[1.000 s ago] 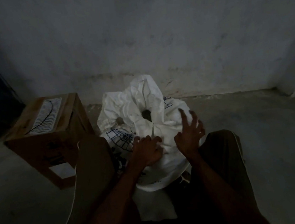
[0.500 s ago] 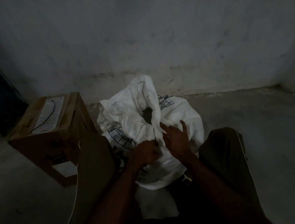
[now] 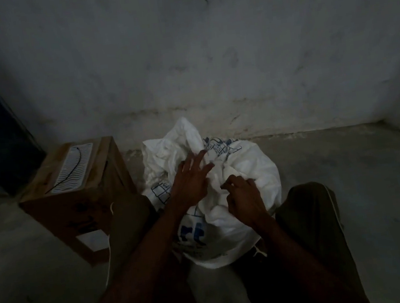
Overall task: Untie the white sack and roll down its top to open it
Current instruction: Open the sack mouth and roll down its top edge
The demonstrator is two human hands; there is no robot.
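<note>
A white sack point(image 3: 250, 160) with blue print stands on the floor between my knees, close to the wall. Its crumpled top sticks up at the back left and looks loose. My left hand point(image 3: 191, 180) lies flat on the gathered top with fingers spread, reaching toward the far side. My right hand point(image 3: 243, 196) has its fingers curled, pinching a fold of the sack's cloth near the middle. The scene is dim, and no cord or knot can be made out at the neck.
A brown cardboard box point(image 3: 74, 204) with a white ribbed label and a dark cord on top stands left of the sack. A grey wall point(image 3: 208, 62) rises right behind it. My knees in dark trousers flank the sack on the concrete floor.
My left hand opened and slid up over the sack's top. My right hand drew back from the opening and closed on a fold. The dark hole in the sack's mouth is now covered.
</note>
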